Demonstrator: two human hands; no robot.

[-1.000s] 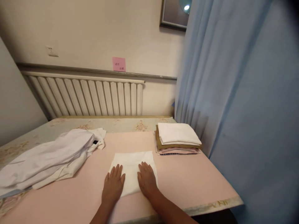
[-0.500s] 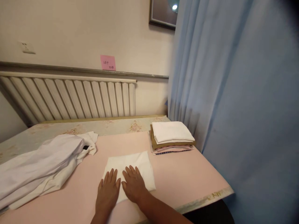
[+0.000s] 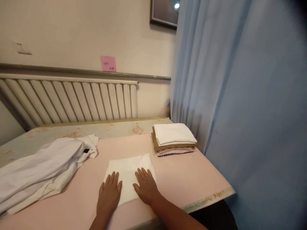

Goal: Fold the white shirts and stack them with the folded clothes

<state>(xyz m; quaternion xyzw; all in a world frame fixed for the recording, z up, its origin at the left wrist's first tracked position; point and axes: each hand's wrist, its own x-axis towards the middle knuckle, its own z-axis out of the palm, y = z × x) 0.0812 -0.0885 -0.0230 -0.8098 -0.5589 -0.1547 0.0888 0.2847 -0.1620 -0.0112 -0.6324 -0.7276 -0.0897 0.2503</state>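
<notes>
A folded white cloth or garment (image 3: 127,179) lies flat on the pink table cover (image 3: 177,179), its exact kind not clear. My left hand (image 3: 109,193) rests palm down on its left side, fingers stretched out. On the right side of the same cloth lies my right hand (image 3: 145,186), flat with the fingers slightly spread. Behind and to the right sits a stack of folded clothes (image 3: 176,135), white on top, with brown, pink and dark patterned layers beneath. Loose white garments (image 3: 45,169) lie in a heap to the left.
Along the back wall runs a radiator (image 3: 79,99), below a pink paper note (image 3: 108,63). A blue curtain (image 3: 240,105) hangs close by the table's right side. A flowered cover (image 3: 115,128) shows along the table's back edge. Something black is under the front right corner.
My right hand has slid to the right across the white cloth, widening the gap between my hands. My left hand stays near the left side. The view has shifted slightly.
</notes>
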